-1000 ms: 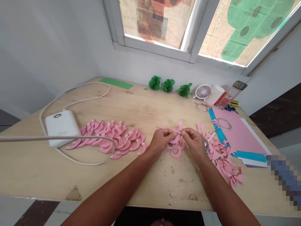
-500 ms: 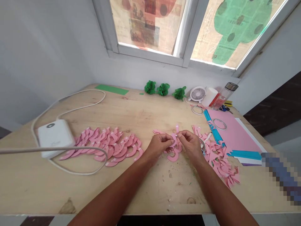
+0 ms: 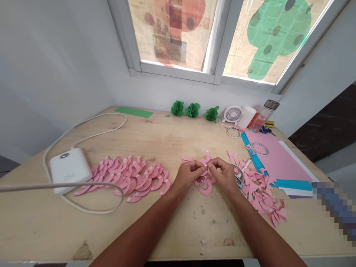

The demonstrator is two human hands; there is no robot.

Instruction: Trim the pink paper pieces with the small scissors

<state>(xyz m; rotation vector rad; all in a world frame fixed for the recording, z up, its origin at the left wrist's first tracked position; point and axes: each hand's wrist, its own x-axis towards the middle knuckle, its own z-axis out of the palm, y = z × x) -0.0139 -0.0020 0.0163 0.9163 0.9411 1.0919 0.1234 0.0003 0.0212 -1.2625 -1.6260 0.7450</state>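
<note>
My left hand [image 3: 189,174] pinches a curved pink paper piece [image 3: 205,161] between thumb and fingertips. My right hand [image 3: 224,176] is closed in a pinch at the same piece, its fingertips meeting a small white patch there. Under and between the hands lie more curved pink paper cutouts [image 3: 206,189], partly hidden by the fingers. Left of my left hand, a wide row of overlapping pink cutouts [image 3: 133,176] with white patches lies on the table. Scissors [image 3: 239,181] rest beside my right hand, partly covered by it and by pink scraps [image 3: 261,189].
A white box-shaped device [image 3: 69,168] with a looping cable [image 3: 83,184] sits at the left. Green paper pompoms [image 3: 193,110], a small fan [image 3: 233,114] and a bottle [image 3: 264,115] stand along the wall. Pink sheets [image 3: 280,154] and blue strips [image 3: 292,184] lie at the right.
My right fingertips have moved slightly left, closing the gap to my left fingertips at the pink piece. The whole view has shifted a little.
</note>
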